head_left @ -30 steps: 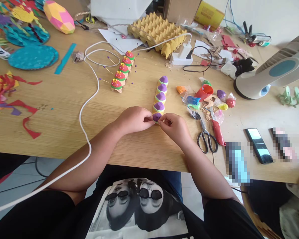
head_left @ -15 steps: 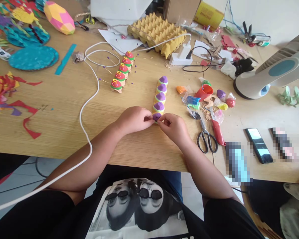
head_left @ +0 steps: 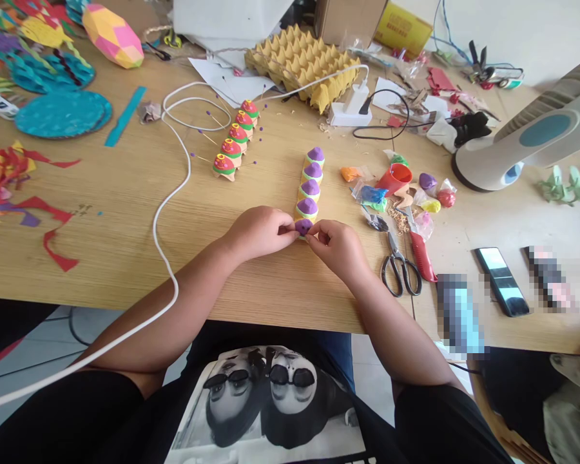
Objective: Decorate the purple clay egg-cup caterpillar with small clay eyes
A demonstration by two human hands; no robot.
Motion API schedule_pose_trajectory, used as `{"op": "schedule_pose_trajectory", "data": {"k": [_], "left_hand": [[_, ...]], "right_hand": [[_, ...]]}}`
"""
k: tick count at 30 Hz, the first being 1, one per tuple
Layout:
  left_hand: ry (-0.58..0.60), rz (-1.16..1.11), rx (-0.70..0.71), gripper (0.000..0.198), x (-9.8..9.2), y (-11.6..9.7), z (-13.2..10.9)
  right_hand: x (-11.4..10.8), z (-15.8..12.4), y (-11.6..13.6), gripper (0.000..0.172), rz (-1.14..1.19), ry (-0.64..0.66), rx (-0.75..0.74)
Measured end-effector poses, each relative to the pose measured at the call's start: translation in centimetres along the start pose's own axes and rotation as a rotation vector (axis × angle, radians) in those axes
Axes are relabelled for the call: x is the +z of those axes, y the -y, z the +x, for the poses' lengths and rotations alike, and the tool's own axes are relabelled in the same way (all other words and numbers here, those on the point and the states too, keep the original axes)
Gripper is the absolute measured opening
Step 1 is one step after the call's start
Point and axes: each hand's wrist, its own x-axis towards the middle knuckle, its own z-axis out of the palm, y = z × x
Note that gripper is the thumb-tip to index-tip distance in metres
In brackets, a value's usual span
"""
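A row of egg-carton cups topped with purple clay [head_left: 311, 181] runs away from me on the wooden table [head_left: 125, 206]. My left hand [head_left: 258, 232] and my right hand [head_left: 336, 246] meet at the nearest purple clay cup [head_left: 303, 226]. Both pinch it from either side with curled fingers. A second row of cups in red, green and yellow [head_left: 234, 139] stands farther back on the left, with purple-headed pins stuck about it.
Scissors [head_left: 400, 265] and a red-handled cutter [head_left: 421, 252] lie to the right, beside clay lumps [head_left: 430, 193] and a red cup [head_left: 396, 178]. A white cable [head_left: 167, 212] crosses the table on the left. A yellow egg tray [head_left: 302, 63], a fan [head_left: 526, 135] and phones [head_left: 501, 281] surround.
None beyond a slight shift of the camera; both hands stay pinched on the nearest purple clay cup.
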Motion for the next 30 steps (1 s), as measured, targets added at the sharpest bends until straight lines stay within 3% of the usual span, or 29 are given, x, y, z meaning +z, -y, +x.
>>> {"op": "schedule_pose_trajectory", "data": {"k": [30], "left_hand": [[-0.056, -0.038, 0.028, 0.031, -0.2, -0.2, -0.1]], "right_hand": [[-1.5, 0.3, -0.6, 0.008, 0.113, 0.045, 0.114]]}}
